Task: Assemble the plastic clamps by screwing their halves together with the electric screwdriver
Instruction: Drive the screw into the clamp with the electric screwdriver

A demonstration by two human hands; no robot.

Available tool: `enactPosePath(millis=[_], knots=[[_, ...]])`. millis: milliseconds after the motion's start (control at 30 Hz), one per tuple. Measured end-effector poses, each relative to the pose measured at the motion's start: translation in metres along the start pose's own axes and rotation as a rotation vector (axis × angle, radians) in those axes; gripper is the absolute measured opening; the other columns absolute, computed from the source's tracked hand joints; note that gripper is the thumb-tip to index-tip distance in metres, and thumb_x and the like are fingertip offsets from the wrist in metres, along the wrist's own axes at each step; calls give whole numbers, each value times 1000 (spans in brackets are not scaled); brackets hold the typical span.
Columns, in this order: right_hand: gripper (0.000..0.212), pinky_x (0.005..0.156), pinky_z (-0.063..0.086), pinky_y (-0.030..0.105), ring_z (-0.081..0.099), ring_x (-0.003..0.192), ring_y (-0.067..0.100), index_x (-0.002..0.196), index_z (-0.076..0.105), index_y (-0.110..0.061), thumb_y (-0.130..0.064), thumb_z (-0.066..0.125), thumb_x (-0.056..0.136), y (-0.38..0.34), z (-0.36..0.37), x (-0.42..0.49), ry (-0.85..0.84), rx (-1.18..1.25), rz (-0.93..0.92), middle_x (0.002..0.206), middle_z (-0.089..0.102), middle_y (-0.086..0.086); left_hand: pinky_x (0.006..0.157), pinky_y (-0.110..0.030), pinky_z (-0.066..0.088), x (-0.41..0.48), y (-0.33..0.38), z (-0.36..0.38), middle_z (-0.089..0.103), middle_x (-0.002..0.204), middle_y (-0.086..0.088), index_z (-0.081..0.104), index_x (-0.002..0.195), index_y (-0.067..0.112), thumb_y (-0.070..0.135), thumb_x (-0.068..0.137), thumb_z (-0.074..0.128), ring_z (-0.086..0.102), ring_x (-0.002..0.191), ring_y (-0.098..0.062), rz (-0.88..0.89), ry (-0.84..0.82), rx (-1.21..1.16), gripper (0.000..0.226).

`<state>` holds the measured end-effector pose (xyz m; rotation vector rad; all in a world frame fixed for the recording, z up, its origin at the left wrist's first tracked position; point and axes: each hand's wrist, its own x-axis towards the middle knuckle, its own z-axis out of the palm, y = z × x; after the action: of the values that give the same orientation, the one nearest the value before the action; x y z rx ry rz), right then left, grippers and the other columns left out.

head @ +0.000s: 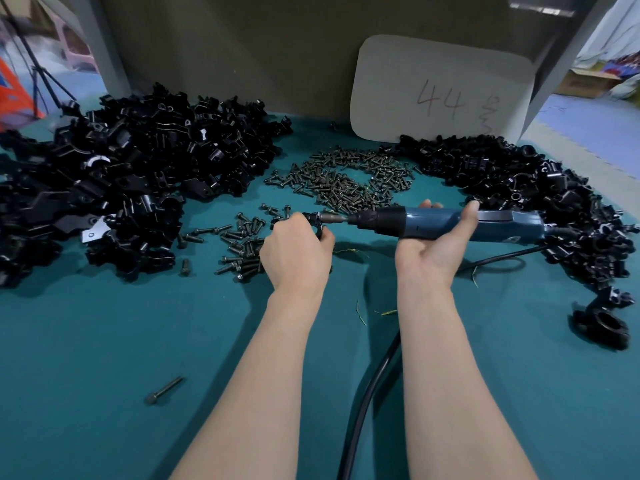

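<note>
Your left hand [298, 249] gripped a black clamp [317, 225] above the green table [104, 341], while your right hand [434, 237] curled around the blue electric screwdriver [450, 221], held level. Its bit met the clamp, just in front of the loose screws [346, 178] lying between a left heap [121, 161] and a right heap [519, 188] of black clamp parts.

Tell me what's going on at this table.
A person is assembling plastic clamps. The left hand grips a black clamp while the right hand holds the blue electric screwdriver level, its bit at the clamp. Loose screws lie on the green table, between a left heap and a right heap of black clamp parts.
</note>
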<state>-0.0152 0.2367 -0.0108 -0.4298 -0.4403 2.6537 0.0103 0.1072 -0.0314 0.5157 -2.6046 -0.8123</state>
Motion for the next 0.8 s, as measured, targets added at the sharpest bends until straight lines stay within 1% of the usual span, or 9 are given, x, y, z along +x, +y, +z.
enactPosePath(millis=[167,333,467,567,667,733,800], knots=[[32,68,54,29,61,79,17,112,50,-16,-36,63,91,0,1,0,-3,-12,3,86,57,2,56,-30,35,-1,0,0,50,70,-2,47,84,13,37,92,56,49,63,-25,0,13,-1,27],[32,69,54,29,61,77,17,110,48,-15,-36,62,91,0,0,0,-4,-15,2,85,57,3,56,-29,36,-1,0,0,50,71,-3,46,84,13,37,92,57,49,63,-25,8,23,5,27],[33,70,54,29,61,80,18,113,48,-16,-37,62,91,1,1,-1,-28,-30,2,88,56,3,57,-30,36,0,0,1,51,73,-3,47,84,13,36,92,57,49,64,-26,6,26,-5,27],[31,74,53,29,60,83,18,112,49,-17,-37,61,91,2,1,-2,-40,-35,-2,90,56,2,57,-30,36,1,-1,1,48,71,-2,46,82,12,36,91,58,47,64,-26,4,27,-6,28],[31,75,53,29,62,84,18,114,51,-18,-37,62,91,3,2,-3,-57,-37,-5,94,57,3,57,-30,35,1,-2,0,40,62,2,46,80,12,36,90,59,46,63,-25,-3,19,-5,29],[30,74,54,28,63,83,19,113,52,-18,-37,62,91,3,2,-4,-67,-35,-3,94,57,3,55,-29,34,1,-1,-1,37,59,3,46,78,13,36,89,60,47,61,-25,-6,2,-2,29],[29,69,54,28,62,80,18,108,52,-17,-39,61,91,3,0,-4,-78,-32,7,89,56,3,53,-27,35,2,-2,-3,41,59,2,49,78,12,35,89,60,49,59,-25,-11,-23,5,28]])
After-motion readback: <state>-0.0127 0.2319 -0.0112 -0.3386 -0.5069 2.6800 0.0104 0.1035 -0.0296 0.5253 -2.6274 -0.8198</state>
